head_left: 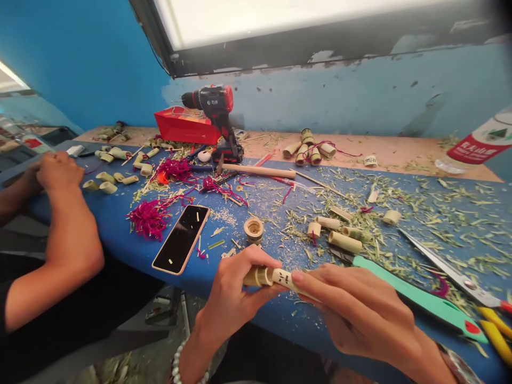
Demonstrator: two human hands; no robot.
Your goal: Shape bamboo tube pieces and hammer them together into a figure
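Observation:
Just over the near edge of the blue table, my left hand (233,290) is closed, its thumb and fingers pinching a short bamboo tube (263,276). Close against its right end is a pale bamboo piece with black drawn marks (282,278), gripped by my right hand (360,306). The far part of that piece is hidden under my right fingers. A bamboo ring with a round hole (253,228) stands upright just beyond my left hand. A mint-green handled saw (416,296) lies beyond my right hand.
A phone (182,239) and magenta string (150,220) lie left; a hammer (258,170) and cordless drill (218,120) are behind. Bamboo pieces (346,241), shavings, scissors (448,266) and a tilted bottle (480,141) are right. A co-worker's arm (72,229) reaches in at left.

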